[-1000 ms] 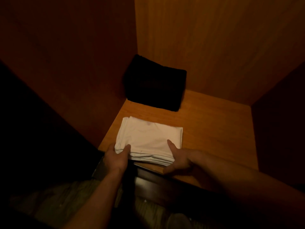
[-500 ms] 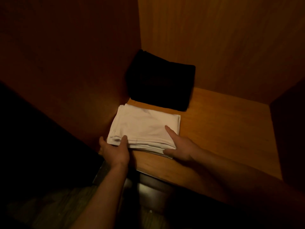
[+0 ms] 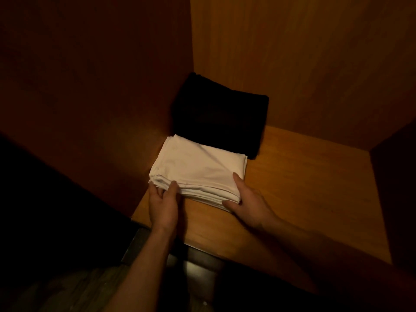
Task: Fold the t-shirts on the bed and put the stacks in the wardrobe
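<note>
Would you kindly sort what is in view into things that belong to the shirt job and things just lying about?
Belongs to the job:
white stack, held at its near corners by the left hand and right hand
black stack, behind it
wardrobe shelf

Just there:
dark floor below the shelf

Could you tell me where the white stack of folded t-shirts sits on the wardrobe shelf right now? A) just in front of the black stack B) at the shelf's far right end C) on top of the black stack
A: the white stack lies on the shelf directly in front of the black stack, both hands at its near edge.
</note>
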Motion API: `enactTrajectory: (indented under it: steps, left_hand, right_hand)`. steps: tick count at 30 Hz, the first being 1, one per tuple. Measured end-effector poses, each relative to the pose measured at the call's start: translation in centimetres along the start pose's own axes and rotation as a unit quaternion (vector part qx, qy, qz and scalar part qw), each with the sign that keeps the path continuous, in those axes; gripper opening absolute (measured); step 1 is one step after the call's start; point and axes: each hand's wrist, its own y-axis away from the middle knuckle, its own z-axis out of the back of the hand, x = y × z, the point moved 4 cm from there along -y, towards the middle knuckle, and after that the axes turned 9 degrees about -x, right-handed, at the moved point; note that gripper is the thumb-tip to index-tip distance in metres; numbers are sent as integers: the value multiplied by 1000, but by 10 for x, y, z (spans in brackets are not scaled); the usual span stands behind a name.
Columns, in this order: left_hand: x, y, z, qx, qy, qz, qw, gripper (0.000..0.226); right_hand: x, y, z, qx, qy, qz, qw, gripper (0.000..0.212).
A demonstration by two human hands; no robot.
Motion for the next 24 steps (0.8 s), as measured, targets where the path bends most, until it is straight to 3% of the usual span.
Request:
enactTrajectory:
  steps: [6,10,15,19,24]
  left_hand:
    - [1,-8,-8,121,16,49,991,51]
    - [-2,-14,-9,134,16,74,988,43]
    - [6,-25,5,46,-173,-11,984,44]
    - [-1,-2,-3,38,-339,-108,934,32]
    - [-9,37,1,37,-385,-146,911,31]
  right_hand:
    - [2,-15,5,-11,-35,-27,999,86]
    - [0,-22,8,6,-42,-30,999,90]
    - [2,-19,8,33,-30,-35,998,89]
    - [13,-14,10,26,159,8,987,76]
    - [27,9,7,41,182,-6,982,67]
